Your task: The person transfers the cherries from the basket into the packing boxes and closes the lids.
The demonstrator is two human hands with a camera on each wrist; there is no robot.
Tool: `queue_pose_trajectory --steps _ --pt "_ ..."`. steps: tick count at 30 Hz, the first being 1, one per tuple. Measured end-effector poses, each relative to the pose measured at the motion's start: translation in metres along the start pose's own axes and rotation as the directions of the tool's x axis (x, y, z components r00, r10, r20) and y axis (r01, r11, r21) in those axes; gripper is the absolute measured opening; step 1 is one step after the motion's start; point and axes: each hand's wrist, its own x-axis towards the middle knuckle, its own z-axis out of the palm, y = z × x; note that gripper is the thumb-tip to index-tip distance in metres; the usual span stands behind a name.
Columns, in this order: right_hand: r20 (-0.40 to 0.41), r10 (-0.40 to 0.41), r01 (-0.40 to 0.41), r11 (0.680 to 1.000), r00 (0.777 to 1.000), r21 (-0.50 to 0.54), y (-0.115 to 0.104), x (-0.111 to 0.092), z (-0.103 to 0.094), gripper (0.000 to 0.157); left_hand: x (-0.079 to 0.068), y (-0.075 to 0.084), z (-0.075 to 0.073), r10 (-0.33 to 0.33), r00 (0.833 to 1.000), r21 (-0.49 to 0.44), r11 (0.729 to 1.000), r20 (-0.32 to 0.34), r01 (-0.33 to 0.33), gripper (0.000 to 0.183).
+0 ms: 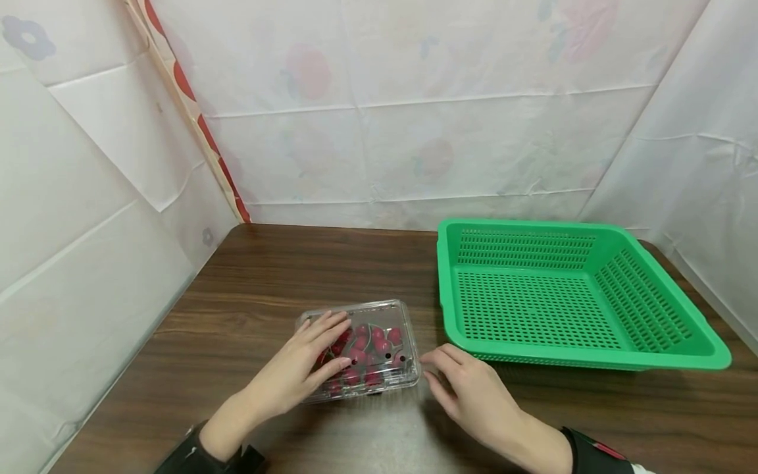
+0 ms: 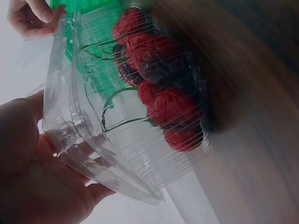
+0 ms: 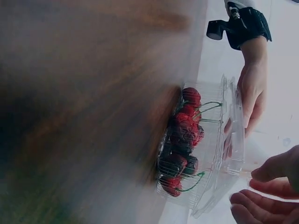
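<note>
A clear plastic clamshell box (image 1: 408, 329) with its lid down sits on the wooden table. Red cherries (image 1: 361, 342) with green stems fill its lower part, seen through the side wall in both wrist views. My left hand (image 1: 302, 362) rests on the left part of the lid, fingers spread. Beside the box's right edge is my right hand (image 1: 470, 395), its fingers loosely bent and their tips right at the rim. In the right wrist view, the thumb and fingers of the right hand (image 3: 275, 186) stand slightly apart near the lid edge (image 3: 238, 135).
A green perforated plastic basket (image 1: 583, 359) stands at the right of the table (image 1: 254, 289), behind my right hand. White printed sheeting (image 1: 379, 151) hangs behind the table and along both sides. Black bands (image 1: 598, 454) are around the wrists.
</note>
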Motion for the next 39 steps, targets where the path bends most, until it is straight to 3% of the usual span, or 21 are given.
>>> queue_pose_trajectory --steps 5,8,11,16,20,25,30,39 --pt "0.061 0.116 -0.12 0.991 0.991 0.064 0.0 -0.004 -0.001 0.016 0.0 0.0 0.003 0.004 1.0 0.02 1.0 -0.004 -0.004 0.056" --pt "0.153 0.194 -0.215 0.968 0.969 0.132 -0.001 -0.006 0.0 0.012 -0.001 0.001 0.003 -0.002 1.0 0.019 1.0 0.001 0.002 0.056" --pt "0.269 0.266 -0.326 0.923 0.925 0.206 0.0 -0.006 0.0 0.012 -0.001 0.002 0.003 -0.008 1.0 0.014 1.0 0.005 0.008 0.055" --pt "0.437 0.353 -0.502 0.814 0.827 0.292 0.004 -0.005 0.003 0.03 -0.002 0.002 0.004 -0.012 1.0 -0.005 1.0 0.007 0.012 0.054" --pt "0.525 0.392 -0.616 0.696 0.756 0.368 0.009 -0.004 0.008 0.04 -0.002 0.001 0.005 -0.012 1.0 -0.021 1.0 0.005 0.012 0.054" --pt "0.61 0.4 -0.725 0.465 0.684 0.508 0.013 -0.003 0.013 0.04 -0.002 0.001 0.006 -0.01 1.0 -0.026 1.0 0.0 0.01 0.054" --pt "0.644 0.405 -0.758 0.285 0.649 0.586 0.015 -0.001 0.017 0.032 -0.003 0.001 0.006 -0.014 1.0 -0.033 0.999 0.004 0.014 0.055" --pt "0.714 0.414 -0.794 0.038 0.565 0.607 0.014 -0.001 0.019 0.027 -0.003 0.001 0.006 -0.021 1.0 -0.036 0.999 0.008 0.021 0.055"
